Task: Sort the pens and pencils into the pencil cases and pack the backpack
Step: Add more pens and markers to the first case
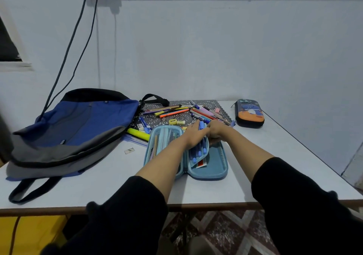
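Near the counter (pixel 98 186)'s front edge, an open blue case (pixel 214 166) already holds several blue pens (pixel 198 152). Over it the left grip (pixel 193 135) lies flat, fingers straight, pressing them down. The right grip (pixel 216 132), touching it, curls round their far ends. Beyond, a loose pile (pixel 176 112) awaits sorting. The backpack (pixel 78 127), left edge, and a zipped second case (pixel 249 113), far right corner, seem not yet dealt with.

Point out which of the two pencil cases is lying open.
The light blue pencil case nearest the person, spread flat with pens inside. The dark pencil case with the orange patch, farther off to the right, is closed.
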